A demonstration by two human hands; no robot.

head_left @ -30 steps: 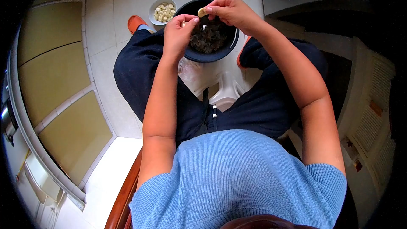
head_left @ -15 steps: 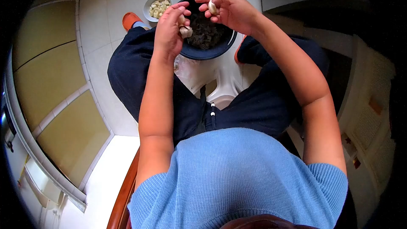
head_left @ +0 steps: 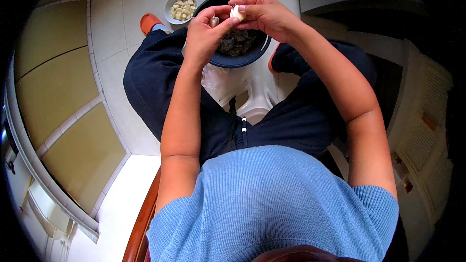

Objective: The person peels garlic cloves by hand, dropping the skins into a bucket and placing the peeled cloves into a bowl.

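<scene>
Your left hand [head_left: 206, 31] grips a pale garlic clove [head_left: 214, 22]; your right hand [head_left: 269, 17] pinches white garlic [head_left: 237, 13]. Round white bowl [head_left: 168, 12] at eleven o'clock.

Your ribbed top [head_left: 286, 194] is plain light blue, your trousers [head_left: 155, 80] dark navy. Your shoes [head_left: 151, 23] are orange.

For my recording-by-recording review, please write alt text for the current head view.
Left hand and right hand meet at a garlic clove above a dark bucket holding dark material; the left hand also holds another garlic piece. Left of the bucket, a white bowl of peeled garlic cloves sits on a tiled floor.
</scene>
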